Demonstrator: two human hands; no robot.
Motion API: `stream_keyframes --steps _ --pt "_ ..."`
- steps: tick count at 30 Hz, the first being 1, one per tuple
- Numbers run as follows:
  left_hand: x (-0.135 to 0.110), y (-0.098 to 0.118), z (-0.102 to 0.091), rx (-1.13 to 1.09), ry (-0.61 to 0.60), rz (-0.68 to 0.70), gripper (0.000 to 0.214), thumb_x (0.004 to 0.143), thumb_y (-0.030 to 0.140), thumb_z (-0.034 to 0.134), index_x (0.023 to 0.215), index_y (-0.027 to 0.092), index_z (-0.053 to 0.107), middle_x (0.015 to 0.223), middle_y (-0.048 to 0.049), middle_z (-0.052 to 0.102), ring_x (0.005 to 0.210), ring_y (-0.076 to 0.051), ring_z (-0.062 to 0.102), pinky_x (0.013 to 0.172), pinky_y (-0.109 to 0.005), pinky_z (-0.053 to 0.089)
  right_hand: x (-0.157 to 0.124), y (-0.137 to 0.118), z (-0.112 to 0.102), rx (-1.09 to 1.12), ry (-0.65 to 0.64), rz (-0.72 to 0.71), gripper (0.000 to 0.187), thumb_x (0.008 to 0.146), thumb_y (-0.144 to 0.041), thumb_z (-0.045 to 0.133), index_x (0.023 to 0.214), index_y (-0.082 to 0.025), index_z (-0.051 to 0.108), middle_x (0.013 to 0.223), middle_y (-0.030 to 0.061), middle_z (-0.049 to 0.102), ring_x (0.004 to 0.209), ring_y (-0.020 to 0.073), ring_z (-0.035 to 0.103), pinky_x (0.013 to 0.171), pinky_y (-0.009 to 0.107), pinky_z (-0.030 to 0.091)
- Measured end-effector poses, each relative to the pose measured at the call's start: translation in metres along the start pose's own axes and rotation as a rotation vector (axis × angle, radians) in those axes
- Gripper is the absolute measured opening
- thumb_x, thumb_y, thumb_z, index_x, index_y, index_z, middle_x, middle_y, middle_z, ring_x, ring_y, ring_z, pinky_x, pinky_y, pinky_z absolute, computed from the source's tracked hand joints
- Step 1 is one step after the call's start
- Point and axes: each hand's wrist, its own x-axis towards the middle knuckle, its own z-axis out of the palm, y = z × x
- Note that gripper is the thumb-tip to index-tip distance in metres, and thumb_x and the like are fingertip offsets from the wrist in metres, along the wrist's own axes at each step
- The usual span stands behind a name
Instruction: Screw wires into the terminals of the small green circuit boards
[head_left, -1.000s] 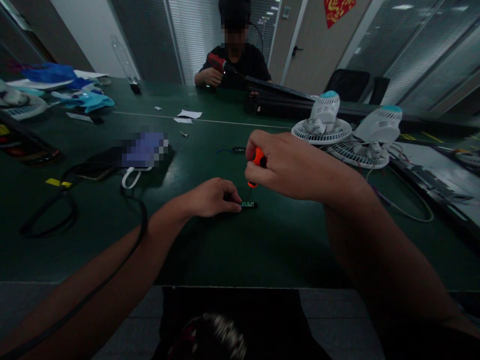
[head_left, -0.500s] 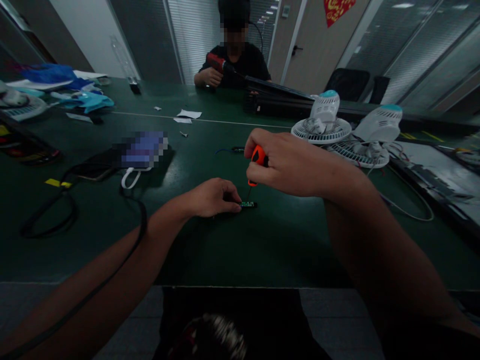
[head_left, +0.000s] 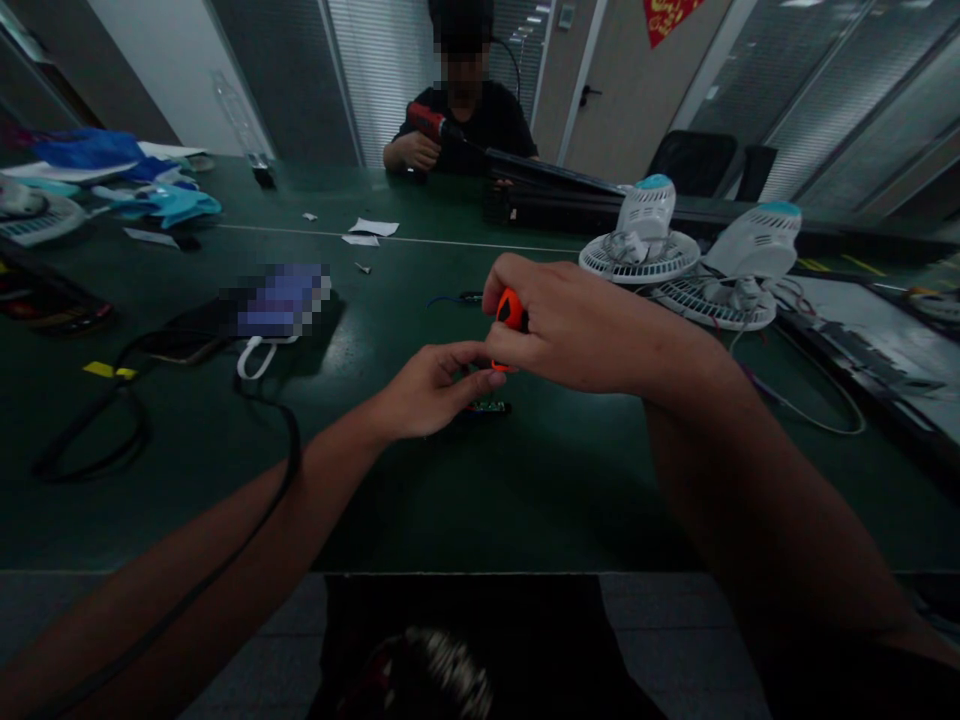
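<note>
My right hand (head_left: 570, 325) is wrapped around the orange and black handle of a screwdriver (head_left: 511, 310), which is held upright. My left hand (head_left: 427, 392) has its thumb and index finger closed at the lower end of that handle; the screwdriver's tip is hidden. Just beneath the left fingers, a small green circuit board (head_left: 491, 407) in a dark strip lies on the green table, its left end covered by the hand. A second small dark strip with a thin blue wire (head_left: 442, 301) lies farther back, partly behind my right hand.
White fan heads (head_left: 637, 255) stand at the right, beside a large flat panel (head_left: 862, 330) with loose cables. At left are a phone (head_left: 277, 300) and a black cable (head_left: 289, 430) crossing my left forearm. Across the table, a person holds a red power drill (head_left: 426, 121) near long black bars (head_left: 555, 185).
My left hand has left the circuit board and moved up to the lower end of the screwdriver handle. My right hand keeps its grip in nearly the same place.
</note>
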Motion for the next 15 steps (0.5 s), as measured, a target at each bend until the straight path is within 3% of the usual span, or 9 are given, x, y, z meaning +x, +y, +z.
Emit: stream_keyframes --steps 8,12,15 --pt "0.0008 0.0028 -0.0003 0.036 -0.059 -0.083 0.035 0.094 0.043 0.069 0.114 0.015 0.079 0.099 -0.0077 0.082 0.090 -0.020 0.073 0.084 -0.033 0.057 0.0007 -0.0002 -0.0017 -0.003 -0.015 0.017 0.023 0.086 -0.022 0.057 0.107 -0.014 0.061 0.096 0.0084 0.069 0.080 0.0193 0.058 0.071 0.032 0.038" --pt "0.0011 0.0049 -0.0024 0.065 -0.045 -0.091 0.030 0.092 0.042 0.071 0.106 0.016 0.081 0.107 -0.0084 0.083 0.102 -0.023 0.075 0.095 -0.035 0.058 0.0008 -0.0014 -0.0032 -0.011 -0.023 0.023 0.021 0.089 -0.023 0.056 0.107 -0.015 0.062 0.095 0.0087 0.070 0.078 0.0193 0.058 0.069 0.032 0.038" --pt "0.0018 0.0052 -0.0045 0.089 -0.051 -0.079 0.027 0.092 0.041 0.072 0.100 0.017 0.082 0.105 -0.0082 0.083 0.100 -0.023 0.076 0.094 -0.035 0.059 0.0020 -0.0015 -0.0009 0.014 0.000 0.026 0.021 0.094 -0.027 0.055 0.110 -0.016 0.062 0.096 0.0080 0.070 0.082 0.0203 0.060 0.073 0.032 0.039"
